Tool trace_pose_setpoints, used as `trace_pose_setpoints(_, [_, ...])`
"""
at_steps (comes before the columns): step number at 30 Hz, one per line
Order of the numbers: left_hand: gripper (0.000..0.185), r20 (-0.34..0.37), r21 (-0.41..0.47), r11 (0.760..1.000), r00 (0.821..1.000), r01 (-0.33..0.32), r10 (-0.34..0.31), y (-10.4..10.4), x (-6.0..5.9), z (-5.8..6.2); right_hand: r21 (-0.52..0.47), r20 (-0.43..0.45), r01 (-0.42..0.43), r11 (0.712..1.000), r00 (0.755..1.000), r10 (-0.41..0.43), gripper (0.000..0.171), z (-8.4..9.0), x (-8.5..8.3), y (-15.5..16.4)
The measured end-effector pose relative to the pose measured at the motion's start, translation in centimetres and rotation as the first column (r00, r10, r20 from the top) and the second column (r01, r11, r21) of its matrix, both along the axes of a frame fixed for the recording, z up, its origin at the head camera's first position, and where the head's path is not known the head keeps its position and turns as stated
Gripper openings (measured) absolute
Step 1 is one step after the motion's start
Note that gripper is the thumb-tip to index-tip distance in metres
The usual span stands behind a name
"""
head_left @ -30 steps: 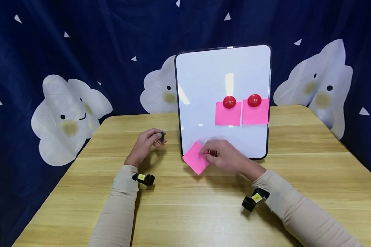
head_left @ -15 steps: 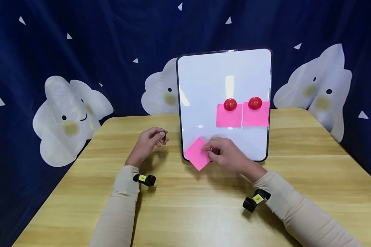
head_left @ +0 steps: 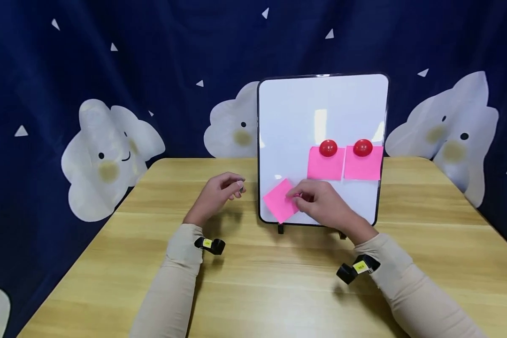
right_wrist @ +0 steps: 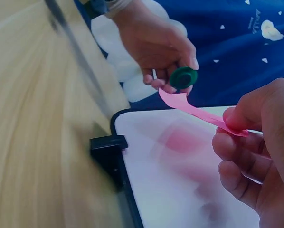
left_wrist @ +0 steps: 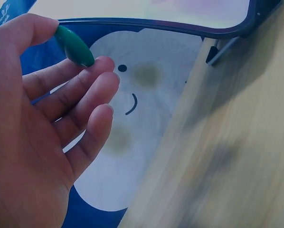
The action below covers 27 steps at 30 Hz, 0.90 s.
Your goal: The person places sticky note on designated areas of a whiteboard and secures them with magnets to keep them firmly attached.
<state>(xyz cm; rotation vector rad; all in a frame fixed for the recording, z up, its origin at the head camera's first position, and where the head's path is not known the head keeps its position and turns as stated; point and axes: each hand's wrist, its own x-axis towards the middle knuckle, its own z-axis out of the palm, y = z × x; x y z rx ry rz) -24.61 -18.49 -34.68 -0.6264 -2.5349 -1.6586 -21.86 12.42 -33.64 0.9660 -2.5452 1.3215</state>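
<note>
Between thumb and fingers my left hand [head_left: 217,195] pinches a round green magnet [left_wrist: 74,46], left of the whiteboard. The right wrist view shows the magnet's flat dark back. My right hand [head_left: 323,202] pinches one corner of a pink sticky note [head_left: 280,201] in front of the whiteboard's lower left part. In the right wrist view that note is seen nearly edge-on and bent, apart from the board surface. Higher on the whiteboard [head_left: 291,117], two pink notes [head_left: 325,166] hang side by side, each under a red magnet [head_left: 328,148].
The whiteboard stands upright on small black feet [head_left: 280,228] on a wooden table [head_left: 253,281]. Behind the table hangs a dark blue curtain [head_left: 160,56] with white clouds. A black camera [head_left: 211,245] is strapped to each wrist.
The right hand has raised the pink note from the board's lower edge up over its lower left part. The left hand still pinches the green magnet. The head view has shifted slightly.
</note>
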Motion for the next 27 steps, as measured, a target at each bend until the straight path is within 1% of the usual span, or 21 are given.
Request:
trace_pose_setpoints(5, [0.029,0.004,-0.015,1.0,1.0,-0.003,0.003,0.5,-0.2,0.5,-0.016,0.012,0.024,1.0,1.0,-0.024,0.02,0.9,-0.4,0.4])
trace_pose_setpoints(8, [0.029,0.017,-0.026,1.0,1.0,-0.006,0.007,0.8,0.0,1.0,-0.019,0.026,0.056,0.998,0.998,-0.055,0.019,1.5,-0.8,0.6])
trace_pose_setpoints(12, [0.027,0.039,-0.042,0.999,0.999,-0.013,0.015,1.4,1.3,2.4,-0.021,0.041,0.097,0.995,0.995,-0.096,0.018,2.0,-1.2,0.9])
trace_pose_setpoints(15, [0.027,0.04,-0.045,0.999,0.999,-0.016,0.018,1.6,2.3,3.3,-0.023,0.044,0.114,0.993,0.993,-0.113,0.017,2.3,-1.5,0.9])
trace_pose_setpoints(20, [0.027,0.031,-0.062,0.998,0.999,-0.025,0.027,1.6,2.7,3.6,-0.035,0.034,0.126,0.991,0.992,-0.125,0.017,2.5,-2.0,0.8])
trace_pose_setpoints(24, [0.027,0.026,-0.062,0.998,0.999,-0.022,0.024,1.6,2.8,3.6,-0.029,-0.002,0.151,0.988,0.989,-0.151,0.018,2.8,-2.1,0.5])
trace_pose_setpoints(27, [0.029,0.019,-0.049,0.999,1.0,-0.018,0.019,1.3,1.9,2.5,-0.029,-0.038,0.174,0.984,0.984,-0.175,0.019,3.1,-2.3,0.3])
